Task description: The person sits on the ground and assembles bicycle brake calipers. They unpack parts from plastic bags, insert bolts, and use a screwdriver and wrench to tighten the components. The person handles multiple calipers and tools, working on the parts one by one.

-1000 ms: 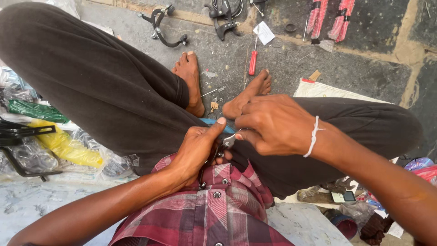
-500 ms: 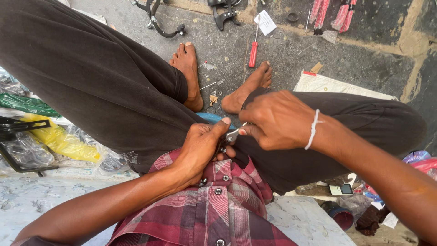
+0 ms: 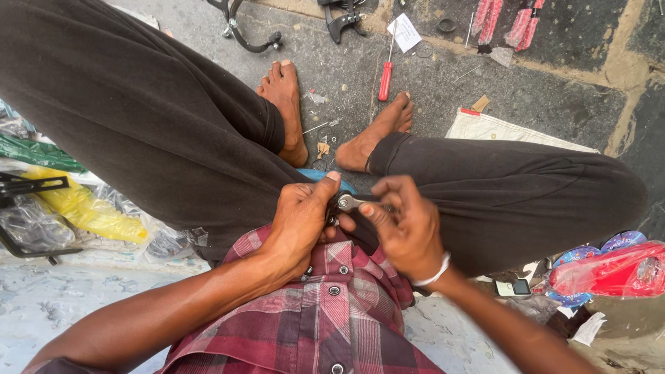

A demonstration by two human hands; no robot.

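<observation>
Down in my lap, between my folded knees, both my hands close on one small metal part, and I take the scene from my left across.

Far left, yellow and green plastic bags lie beside my thigh, well apart from the work. My left hand wraps around the dark body of the piece, thumb stretched along its top, fingers curled shut beneath it. The piece itself looks like stiff steel, silver at the round end and black further in; I judge it small and light but hard, and probably a little slick at the polished end, so the dark shank under my palm seems the safer hold. My right hand meets it from the other side, thumb and forefinger pinched on the silver end, the rest of the fingers folded. How much of the part is hidden under my palms I cannot tell.

Beyond my bare feet a red-handled screwdriver lies on the stone floor.
</observation>
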